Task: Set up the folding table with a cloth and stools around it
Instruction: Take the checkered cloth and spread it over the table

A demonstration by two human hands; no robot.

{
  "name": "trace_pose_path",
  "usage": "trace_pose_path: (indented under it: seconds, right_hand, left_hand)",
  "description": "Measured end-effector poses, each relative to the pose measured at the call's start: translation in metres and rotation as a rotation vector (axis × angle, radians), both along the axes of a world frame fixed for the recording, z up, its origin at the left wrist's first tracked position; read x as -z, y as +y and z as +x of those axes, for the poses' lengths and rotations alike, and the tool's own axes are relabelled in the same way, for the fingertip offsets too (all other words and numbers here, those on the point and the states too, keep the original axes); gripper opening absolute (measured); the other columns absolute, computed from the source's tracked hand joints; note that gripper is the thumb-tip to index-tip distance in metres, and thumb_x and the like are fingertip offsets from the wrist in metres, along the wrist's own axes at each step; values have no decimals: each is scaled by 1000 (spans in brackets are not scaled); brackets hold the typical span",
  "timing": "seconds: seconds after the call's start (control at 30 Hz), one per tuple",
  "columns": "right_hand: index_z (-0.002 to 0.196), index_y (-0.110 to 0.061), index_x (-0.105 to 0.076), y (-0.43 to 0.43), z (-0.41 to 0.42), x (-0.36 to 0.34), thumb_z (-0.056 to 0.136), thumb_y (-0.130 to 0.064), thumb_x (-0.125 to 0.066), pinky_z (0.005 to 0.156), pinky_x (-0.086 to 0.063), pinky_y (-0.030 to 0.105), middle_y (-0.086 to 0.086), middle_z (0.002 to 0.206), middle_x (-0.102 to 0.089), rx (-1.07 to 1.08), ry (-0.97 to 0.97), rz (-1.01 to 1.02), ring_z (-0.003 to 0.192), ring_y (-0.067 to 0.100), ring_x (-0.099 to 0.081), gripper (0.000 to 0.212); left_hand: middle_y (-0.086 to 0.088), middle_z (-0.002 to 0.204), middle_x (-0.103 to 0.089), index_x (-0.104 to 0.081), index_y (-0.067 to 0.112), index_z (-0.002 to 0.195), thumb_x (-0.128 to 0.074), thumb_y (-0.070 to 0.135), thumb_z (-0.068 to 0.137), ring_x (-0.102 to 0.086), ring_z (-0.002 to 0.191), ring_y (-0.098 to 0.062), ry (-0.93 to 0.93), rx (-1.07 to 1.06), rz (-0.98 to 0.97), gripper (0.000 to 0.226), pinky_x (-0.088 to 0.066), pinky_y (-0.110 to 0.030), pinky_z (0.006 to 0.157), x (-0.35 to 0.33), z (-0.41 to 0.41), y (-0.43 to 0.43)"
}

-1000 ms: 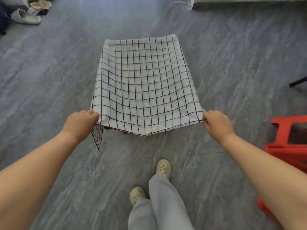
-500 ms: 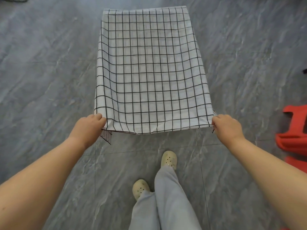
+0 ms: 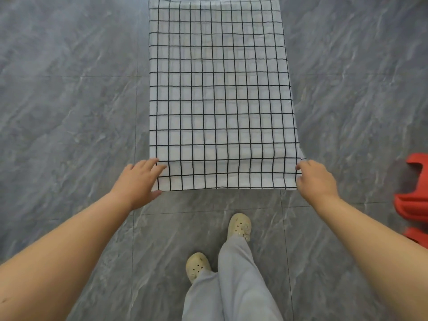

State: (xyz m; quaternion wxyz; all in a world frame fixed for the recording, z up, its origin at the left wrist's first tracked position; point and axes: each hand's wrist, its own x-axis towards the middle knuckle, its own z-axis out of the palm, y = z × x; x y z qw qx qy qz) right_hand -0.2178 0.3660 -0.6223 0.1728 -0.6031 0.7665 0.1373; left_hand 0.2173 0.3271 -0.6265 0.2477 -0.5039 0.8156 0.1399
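Two near corners of the checked cloth (image 3: 217, 89): my left hand (image 3: 139, 181) rests spread-fingered at 7 o'clock; right hand (image 3: 317, 179) fingers (image 3: 301, 166) curl at 5 o'clock, grip unclear.

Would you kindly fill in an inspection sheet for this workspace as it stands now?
Surface: grey marbled floor tiles; the folding table is hidden beneath the cloth.
Job's things: white black-grid cloth spread flat, near edge hanging down; red plastic stools at the right, partly out of frame.
Clutter: nothing seen.
Grippers: left hand open, fingers resting on the cloth's near left corner; right hand pinches the near right corner.
Cables: nothing seen.
Surroundings: the person's cream clogs and grey trousers.
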Motion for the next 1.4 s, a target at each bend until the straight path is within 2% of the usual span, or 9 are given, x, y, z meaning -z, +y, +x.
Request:
trace_pose_path:
  seconds: [0.23, 0.4, 0.57, 0.7, 0.8, 0.9, 1.07, 1.17, 1.4]
  right_hand:
    - [134, -14, -42, -59, 29, 18, 88, -15, -58, 89, -47, 41, 9, 134, -43, -107, -99, 79, 121, 30, -41, 49]
    - [150, -22, -10, -93, 26, 47, 83, -4, -65, 104, -39, 44, 10, 159, 4, -163, -42, 155, 147, 32, 3, 89]
    - [148, -31, 17, -108, 1, 78, 78, 3, -65, 111, -32, 50, 8, 156, 26, -193, 19, 205, 144, 36, 20, 113]
    - [137, -35, 37, -102, -20, 92, 73, 11, -64, 104, -41, 44, 10, 154, 32, -270, -33, 149, 141, 38, 26, 127]
    - [143, -36, 29, -93, -31, 103, 68, 16, -62, 84, -51, 37, 6, 154, 33, -296, -95, 77, 140, 34, 29, 129]
    - [149, -31, 15, -86, -38, 108, 68, 17, -62, 75, -48, 27, 4, 156, 28, -259, -197, 0, 144, 29, 21, 122]
    - [151, -20, 5, -65, -49, 102, 75, -12, -75, 117, -14, 36, 8, 159, 8, -67, -281, -85, 147, 24, 8, 111]
    - [152, -12, -2, -39, -57, 101, 78, -26, -73, 117, -6, 35, 10, 160, 3, 190, -258, -86, 148, 26, 0, 104]
    - [151, -15, -19, 24, -54, 108, 88, -36, -62, 114, -26, 44, 14, 158, -12, 593, -317, -61, 143, 33, -18, 79]
  left_hand:
    - [-3, 160, -7, -11, 28, 151, -56, 32, 92, -15, 144, -24, 71, -88, 69, 74, -30, -43, 111, 12, -47, -38]
    - [-2, 159, 13, 4, 30, 151, -56, 27, 92, 6, 147, -25, 54, -153, 102, 84, -33, -47, 109, 40, -85, -65]
    - [1, 146, 44, 31, 34, 142, -66, 44, 83, 29, 140, -34, -75, -218, 177, 113, -17, -64, 109, 65, -105, -84]
    - [-1, 141, 51, 43, 35, 131, -66, 40, 85, 31, 138, -38, -121, -285, 205, 119, -23, -68, 106, 77, -110, -85]
    - [-8, 138, 53, 48, 28, 129, -65, 37, 85, 28, 137, -44, -206, -279, 147, 122, -29, -68, 102, 83, -115, -82]
    - [-13, 135, 55, 50, 21, 127, -60, 62, 79, 30, 135, -48, -261, -286, 161, 127, -24, -69, 104, 83, -123, -82]
    - [-12, 152, 33, 31, 17, 143, -52, 85, 61, 20, 141, -42, -160, -308, 155, 135, -13, -68, 108, 62, -157, -88]
    - [-8, 153, 30, 28, 21, 143, -45, 79, 72, 23, 142, -32, 54, -24, 78, 117, 0, -58, 114, 51, -201, -100]
    - [-1, 156, 25, 18, 25, 148, -29, 62, 92, 25, 142, -26, 272, 575, 72, 82, 10, -56, 115, 63, -325, -115]
